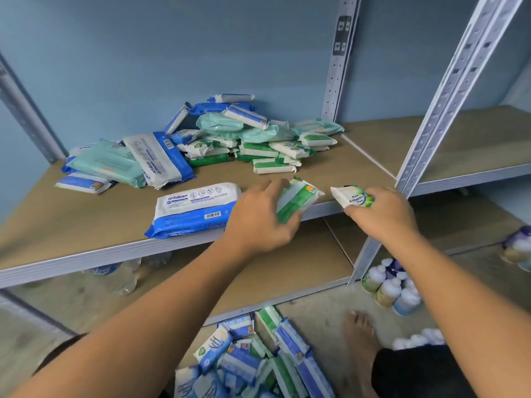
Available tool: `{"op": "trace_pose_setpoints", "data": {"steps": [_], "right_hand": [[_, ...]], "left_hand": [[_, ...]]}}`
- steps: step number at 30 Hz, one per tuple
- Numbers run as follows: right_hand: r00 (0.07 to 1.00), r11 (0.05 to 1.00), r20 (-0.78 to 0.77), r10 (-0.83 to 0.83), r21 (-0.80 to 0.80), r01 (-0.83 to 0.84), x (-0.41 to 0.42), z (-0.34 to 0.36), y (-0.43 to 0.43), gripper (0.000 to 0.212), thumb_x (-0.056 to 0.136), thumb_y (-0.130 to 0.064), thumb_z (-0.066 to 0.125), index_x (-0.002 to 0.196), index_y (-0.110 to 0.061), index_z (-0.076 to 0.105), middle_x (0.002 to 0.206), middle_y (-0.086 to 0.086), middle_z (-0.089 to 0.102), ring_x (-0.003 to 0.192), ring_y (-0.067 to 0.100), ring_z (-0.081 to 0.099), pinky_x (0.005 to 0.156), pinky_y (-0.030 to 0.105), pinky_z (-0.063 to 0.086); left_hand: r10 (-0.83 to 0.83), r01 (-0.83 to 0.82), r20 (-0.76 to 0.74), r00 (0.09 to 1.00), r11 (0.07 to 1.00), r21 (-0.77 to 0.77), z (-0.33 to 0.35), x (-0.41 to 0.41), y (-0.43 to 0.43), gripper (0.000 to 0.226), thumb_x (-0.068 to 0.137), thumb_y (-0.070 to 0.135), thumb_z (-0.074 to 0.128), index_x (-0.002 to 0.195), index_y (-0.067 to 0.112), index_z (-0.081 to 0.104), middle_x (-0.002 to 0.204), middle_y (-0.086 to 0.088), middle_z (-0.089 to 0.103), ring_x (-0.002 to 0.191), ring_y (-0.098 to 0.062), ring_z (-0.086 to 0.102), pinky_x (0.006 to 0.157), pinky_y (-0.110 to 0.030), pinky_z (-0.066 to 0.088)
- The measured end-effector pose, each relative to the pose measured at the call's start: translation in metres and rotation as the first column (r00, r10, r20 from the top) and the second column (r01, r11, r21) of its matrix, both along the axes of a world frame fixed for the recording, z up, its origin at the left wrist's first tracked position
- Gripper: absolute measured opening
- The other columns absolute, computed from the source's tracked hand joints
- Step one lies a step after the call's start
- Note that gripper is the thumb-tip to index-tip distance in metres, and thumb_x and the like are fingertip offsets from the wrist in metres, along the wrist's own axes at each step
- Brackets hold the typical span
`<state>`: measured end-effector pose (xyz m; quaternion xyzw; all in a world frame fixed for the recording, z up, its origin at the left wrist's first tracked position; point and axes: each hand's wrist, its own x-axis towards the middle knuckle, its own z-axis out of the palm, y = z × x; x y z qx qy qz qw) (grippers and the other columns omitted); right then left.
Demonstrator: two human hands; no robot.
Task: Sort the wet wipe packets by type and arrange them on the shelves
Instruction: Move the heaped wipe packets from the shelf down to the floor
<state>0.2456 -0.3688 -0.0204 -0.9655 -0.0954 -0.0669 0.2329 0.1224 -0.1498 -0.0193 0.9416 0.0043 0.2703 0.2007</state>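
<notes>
Shelf (86, 222), front edge: blue antabax packet (195, 208) lying flat; left hand (258, 222), fingers curled round a green-and-white packet (298, 198); right hand (385, 214), fingers pinching a small pine wipes packet (353, 196); mixed packet pile (230, 139) behind, on the same shelf.

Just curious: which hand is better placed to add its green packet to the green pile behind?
Probably left: left hand and its packet lie directly before the green pile; right hand sits off by the post.
</notes>
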Motion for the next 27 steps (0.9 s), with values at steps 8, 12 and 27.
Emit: {"op": "trace_pose_setpoints", "data": {"steps": [8,12,27], "right_hand": [[0.983,0.993,-0.144,-0.116,0.011,0.119,-0.077,-0.058,-0.021,0.04,0.063,-0.047,0.054,0.086,-0.016,0.065,0.094,0.012,0.062,0.089,0.036,0.056,0.071,0.037,0.048],[0.924,0.989,-0.359,-0.13,-0.116,0.094,-0.102,-0.111,-0.019,0.053,0.065,-0.049,0.052,0.106,-0.02,0.068,0.104,0.008,0.067,0.098,0.034,0.061,0.079,0.036,0.054],[0.703,0.864,-0.698,-0.137,-0.431,-0.259,-0.088,-0.21,-0.005,0.055,0.083,-0.043,0.051,0.131,-0.019,0.06,0.152,0.021,0.038,0.145,0.04,0.021,0.115,0.044,0.029]], "left_hand": [[-0.051,0.044,-0.506,0.861,0.999,-0.027,-0.086,-0.051,-0.041,0.054,0.077,0.058,0.056,0.121,0.027,0.057,0.11,0.0,0.059,0.097,-0.025,0.063,0.081,-0.039,0.056],[0.006,-0.125,-0.779,0.627,0.988,-0.093,-0.163,-0.075,-0.042,0.039,0.08,0.052,0.061,0.104,0.022,0.065,0.103,-0.006,0.057,0.089,-0.027,0.064,0.082,-0.037,0.057],[0.018,-0.378,-0.901,0.434,0.911,-0.163,-0.31,-0.085,-0.008,0.051,0.069,0.036,0.059,0.119,0.022,0.063,0.101,-0.001,0.063,0.084,-0.019,0.063,0.074,-0.037,0.059]]}}
